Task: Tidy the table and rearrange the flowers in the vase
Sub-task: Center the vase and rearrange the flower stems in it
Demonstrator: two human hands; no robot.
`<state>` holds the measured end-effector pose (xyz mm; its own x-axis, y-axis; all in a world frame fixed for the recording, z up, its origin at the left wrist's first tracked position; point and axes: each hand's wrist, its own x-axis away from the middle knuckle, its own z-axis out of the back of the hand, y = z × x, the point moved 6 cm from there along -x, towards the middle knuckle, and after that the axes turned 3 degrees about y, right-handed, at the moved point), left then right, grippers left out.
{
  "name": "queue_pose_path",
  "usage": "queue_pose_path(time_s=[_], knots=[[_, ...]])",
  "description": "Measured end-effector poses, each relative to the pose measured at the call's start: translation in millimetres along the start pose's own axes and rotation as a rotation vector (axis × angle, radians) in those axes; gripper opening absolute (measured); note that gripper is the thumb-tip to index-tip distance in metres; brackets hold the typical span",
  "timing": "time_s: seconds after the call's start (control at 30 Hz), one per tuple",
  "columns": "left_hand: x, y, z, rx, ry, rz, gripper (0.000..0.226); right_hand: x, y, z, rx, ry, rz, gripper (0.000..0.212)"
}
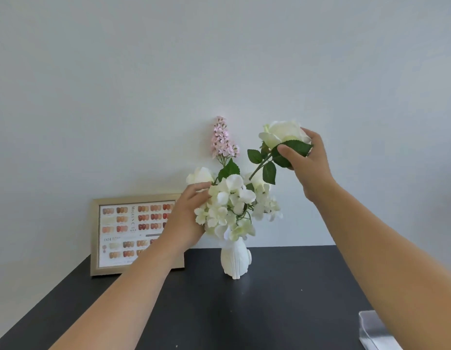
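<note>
A small white vase stands on the dark counter against the pale wall, holding a cluster of white blossoms, a white bloom at its left and 1 pink flower spike rising above them.

The left hand presses against the left side of the blossoms, its fingers loosely curled and touching the petals; whether they grip a stem cannot be told.

The right hand is raised above and right of the vase, closed on a white rose: the thumb lies over a green leaf under the bloom, the other fingers wrap behind the head, and the stem slants down-left toward the bouquet.

A framed colour chart leans on the wall behind the left wrist. A clear plastic piece lies on the counter below the right forearm.
</note>
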<state>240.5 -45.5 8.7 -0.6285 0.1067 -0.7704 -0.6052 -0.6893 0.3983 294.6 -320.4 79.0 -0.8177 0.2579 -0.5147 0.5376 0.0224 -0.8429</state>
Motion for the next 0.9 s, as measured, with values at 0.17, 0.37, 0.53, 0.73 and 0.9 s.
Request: queue_pose_path(time_s=[0.17,0.37,0.53,0.73,0.9], knots=[[5,13,-4,0.052,0.012,-0.069,0.047,-25,-38,-38,0.074,-0.097,0.077,0.067],[7,30,-10,0.012,0.013,-0.192,0.040,-24,-78,-77,0.048,-0.143,0.218,0.057],[8,30,-6,0.029,0.037,-0.201,0.040,-22,-100,-86,-0.017,-0.151,0.267,0.058],[8,15,-2,0.033,0.061,-0.098,0.045,-15,-115,-82,-0.112,-0.136,0.308,0.050],[8,-3,4,0.010,0.118,0.054,0.047,-12,-128,-79,-0.189,-0.126,0.334,0.045]])
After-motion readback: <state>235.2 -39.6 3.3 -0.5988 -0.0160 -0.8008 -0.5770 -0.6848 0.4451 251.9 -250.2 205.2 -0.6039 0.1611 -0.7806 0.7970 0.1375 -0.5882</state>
